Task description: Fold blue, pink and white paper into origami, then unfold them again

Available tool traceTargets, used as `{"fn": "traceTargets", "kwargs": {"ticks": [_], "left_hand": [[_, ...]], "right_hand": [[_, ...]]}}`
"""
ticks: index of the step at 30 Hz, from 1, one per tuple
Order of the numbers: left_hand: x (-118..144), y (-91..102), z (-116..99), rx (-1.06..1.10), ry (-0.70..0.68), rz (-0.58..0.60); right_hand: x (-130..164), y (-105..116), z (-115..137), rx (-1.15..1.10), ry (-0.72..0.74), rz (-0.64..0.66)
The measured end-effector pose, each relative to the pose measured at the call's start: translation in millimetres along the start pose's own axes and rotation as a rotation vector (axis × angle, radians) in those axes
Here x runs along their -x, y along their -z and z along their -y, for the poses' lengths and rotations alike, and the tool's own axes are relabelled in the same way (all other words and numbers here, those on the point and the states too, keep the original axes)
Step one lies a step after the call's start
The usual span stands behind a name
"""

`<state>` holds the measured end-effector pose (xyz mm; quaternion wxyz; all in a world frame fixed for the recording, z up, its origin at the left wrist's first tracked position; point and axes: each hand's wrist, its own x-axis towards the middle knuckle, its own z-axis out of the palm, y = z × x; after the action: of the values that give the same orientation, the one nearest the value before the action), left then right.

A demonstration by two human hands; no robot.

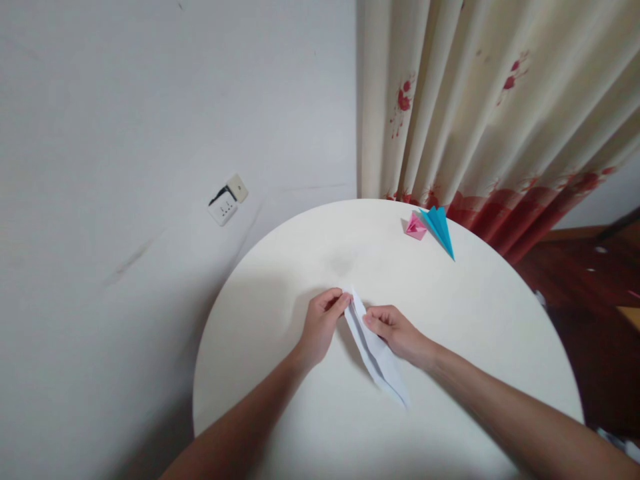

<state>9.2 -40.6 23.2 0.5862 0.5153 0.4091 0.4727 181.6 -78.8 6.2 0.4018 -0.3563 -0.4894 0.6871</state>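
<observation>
A folded sheet of white paper is held between my two hands above the round table. It slants from the upper left down to the right, and its long folded layers stand slightly apart. My left hand pinches the far upper end with thumb and fingers. On the right side of the sheet, my right hand grips the near layer, its thumb lying on the paper. The fingertips behind the paper are partly hidden.
A blue paper plane and a small pink folded paper piece lie near the far right edge of the white round table. Behind stand a wall with a socket and a flowered curtain.
</observation>
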Motion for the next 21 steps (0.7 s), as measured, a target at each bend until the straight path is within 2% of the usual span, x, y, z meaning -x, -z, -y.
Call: {"fn": "traceTargets", "kwargs": {"ticks": [5,8,11,13,18,21], "left_hand": [[2,-8.1,-6,0.154,0.102,-0.007],[2,-9.0,-6,0.125,0.099,-0.025],[2,-8.4,-5,0.067,0.103,-0.033],[3,-9.1,-6,0.061,0.102,-0.047],[7,-12.3,-7,0.075,0.029,-0.051],[7,-11.9,-5,-0.021,0.025,-0.029]], "right_hand": [[-1,-3,2,0.146,0.060,-0.078],[1,-6,3,0.244,0.098,-0.164],[3,-8,3,0.307,0.106,-0.187],[3,-8,1,0.304,0.105,-0.197],[-1,-3,-3,0.254,0.128,-0.316],[-1,-1,-2,0.269,0.153,-0.273]]}}
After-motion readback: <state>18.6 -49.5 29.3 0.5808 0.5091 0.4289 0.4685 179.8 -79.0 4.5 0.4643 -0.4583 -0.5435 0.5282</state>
